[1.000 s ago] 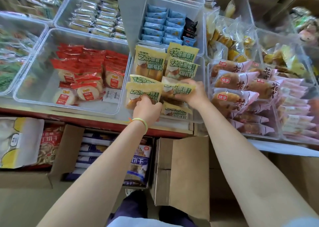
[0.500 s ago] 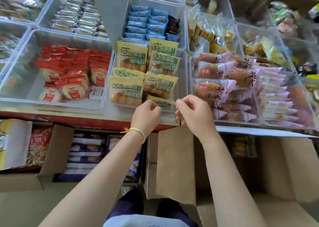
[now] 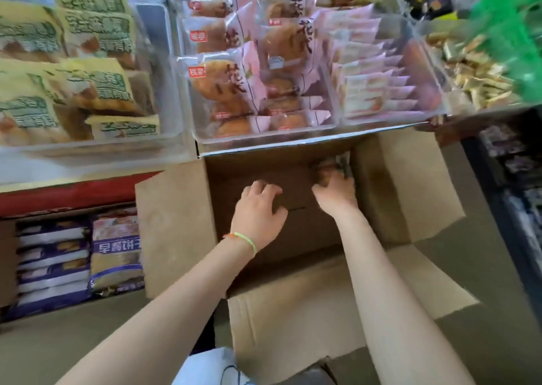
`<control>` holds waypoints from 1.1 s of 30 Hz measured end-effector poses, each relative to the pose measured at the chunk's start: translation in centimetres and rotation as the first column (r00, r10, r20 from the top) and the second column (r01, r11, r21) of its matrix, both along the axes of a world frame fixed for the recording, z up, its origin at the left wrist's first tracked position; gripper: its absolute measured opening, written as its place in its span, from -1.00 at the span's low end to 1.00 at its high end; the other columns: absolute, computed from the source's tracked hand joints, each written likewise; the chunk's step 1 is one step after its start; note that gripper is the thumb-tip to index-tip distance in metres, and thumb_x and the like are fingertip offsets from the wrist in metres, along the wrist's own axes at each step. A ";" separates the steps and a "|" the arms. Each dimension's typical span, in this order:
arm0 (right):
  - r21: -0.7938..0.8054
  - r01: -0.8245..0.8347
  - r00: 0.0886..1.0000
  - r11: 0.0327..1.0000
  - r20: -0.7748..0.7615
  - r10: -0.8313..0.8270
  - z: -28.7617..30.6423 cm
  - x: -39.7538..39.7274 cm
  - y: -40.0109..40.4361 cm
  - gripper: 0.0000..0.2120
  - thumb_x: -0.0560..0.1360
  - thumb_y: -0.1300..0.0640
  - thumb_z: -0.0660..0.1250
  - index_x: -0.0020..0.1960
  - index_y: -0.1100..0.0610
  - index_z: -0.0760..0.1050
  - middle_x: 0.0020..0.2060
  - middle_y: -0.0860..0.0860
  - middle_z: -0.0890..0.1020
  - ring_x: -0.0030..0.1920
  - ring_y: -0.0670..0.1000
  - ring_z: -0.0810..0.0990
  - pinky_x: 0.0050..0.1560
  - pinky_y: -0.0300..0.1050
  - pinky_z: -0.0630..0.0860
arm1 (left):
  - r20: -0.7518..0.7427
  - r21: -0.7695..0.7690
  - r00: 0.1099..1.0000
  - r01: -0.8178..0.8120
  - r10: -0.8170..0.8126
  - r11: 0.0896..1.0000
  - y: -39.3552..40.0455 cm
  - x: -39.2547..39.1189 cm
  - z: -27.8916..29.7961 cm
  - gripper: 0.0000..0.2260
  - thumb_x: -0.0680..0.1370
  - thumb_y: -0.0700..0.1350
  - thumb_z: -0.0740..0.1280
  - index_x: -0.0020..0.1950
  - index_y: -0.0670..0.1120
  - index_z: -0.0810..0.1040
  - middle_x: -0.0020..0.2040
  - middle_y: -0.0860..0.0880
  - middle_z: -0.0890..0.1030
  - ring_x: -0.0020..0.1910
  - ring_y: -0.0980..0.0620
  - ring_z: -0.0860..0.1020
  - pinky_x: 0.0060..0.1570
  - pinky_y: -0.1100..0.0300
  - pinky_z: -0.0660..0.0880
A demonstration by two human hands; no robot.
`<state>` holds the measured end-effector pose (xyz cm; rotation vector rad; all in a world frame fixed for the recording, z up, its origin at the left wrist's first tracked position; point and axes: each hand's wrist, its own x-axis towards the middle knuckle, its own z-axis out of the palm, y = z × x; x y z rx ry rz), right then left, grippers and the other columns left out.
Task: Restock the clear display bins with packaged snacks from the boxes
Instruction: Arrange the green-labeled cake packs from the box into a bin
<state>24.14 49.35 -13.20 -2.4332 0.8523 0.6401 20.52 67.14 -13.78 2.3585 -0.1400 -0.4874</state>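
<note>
Brown cardboard fills the centre of the view: an open box point(image 3: 293, 311) with its flaps folded outward stands on the floor just below the front edge of the display shelf point(image 3: 73, 192), and both bare arms reach down into it. The left hand point(image 3: 259, 211), a thin green-and-orange band point(image 3: 243, 239) at its wrist, hovers over the dark box interior with fingers loosely curved and nothing in them. The right hand point(image 3: 337, 192) is deeper in, at the box's far right corner, its fingers curled around a packaged snack point(image 3: 333, 166) that is blurred and partly hidden by the hand. On the shelf above, a clear bin point(image 3: 102, 150) at the left holds yellow-and-green snack packs point(image 3: 96, 82) lying overlapped, and just beside it, at the shelf's front edge directly over the box, a second clear bin point(image 3: 264, 137) holds pink-wrapped pastries point(image 3: 231, 80). Further right, a third bin carries rows of pale pink packets point(image 3: 372, 85) set on edge. A second box point(image 3: 6, 255) on the floor at the left, touching the open one's left flap, contains purple-and-white bags point(image 3: 115, 252).
</note>
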 end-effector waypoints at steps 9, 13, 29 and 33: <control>-0.046 -0.041 0.997 0.998 -0.066 0.038 -6.4 3.6 -8.2 -0.50 0.59 -0.04 0.22 0.45 0.20 0.37 0.39 0.21 0.43 0.39 0.25 0.35 0.38 0.01 0.30 | -0.150 0.106 0.984 -0.076 0.092 0.991 -6.0 1.0 -2.3 -0.63 0.59 -0.05 0.27 0.41 -0.02 0.42 0.39 -0.10 0.37 0.40 -0.12 0.28 0.34 0.02 0.34; 0.044 -0.021 0.995 0.999 -0.101 0.025 -7.7 4.2 -9.1 -0.55 0.63 0.06 0.18 0.44 0.27 0.40 0.40 0.23 0.42 0.38 0.26 0.39 0.42 0.08 0.33 | -0.219 0.131 0.965 -0.114 0.141 0.985 -7.1 1.1 -2.8 -0.66 0.61 -0.05 0.26 0.39 -0.01 0.45 0.41 -0.13 0.36 0.45 -0.15 0.26 0.38 0.02 0.32; 0.795 0.171 0.966 0.582 -0.019 -0.258 -0.9 -0.4 -6.1 -0.79 0.57 0.17 0.40 0.15 0.24 0.64 0.13 0.09 0.68 0.12 0.01 0.65 0.26 -0.06 0.56 | -0.235 -0.057 0.926 -0.316 0.295 0.947 -4.4 1.9 1.6 -0.52 0.53 -0.07 0.36 0.44 0.02 0.38 0.34 0.01 0.40 0.36 -0.02 0.37 0.30 0.13 0.36; 0.789 -0.136 0.987 0.599 0.161 0.012 5.0 -1.0 -4.6 -0.82 0.60 0.15 0.33 0.01 0.18 0.70 0.05 0.06 0.71 0.14 0.04 0.66 0.19 -0.02 0.60 | -0.332 -0.337 0.900 -0.394 0.284 0.855 -2.1 2.3 5.0 -0.39 0.44 -0.09 0.51 0.41 0.16 0.34 0.31 0.10 0.41 0.21 0.12 0.49 0.14 0.19 0.53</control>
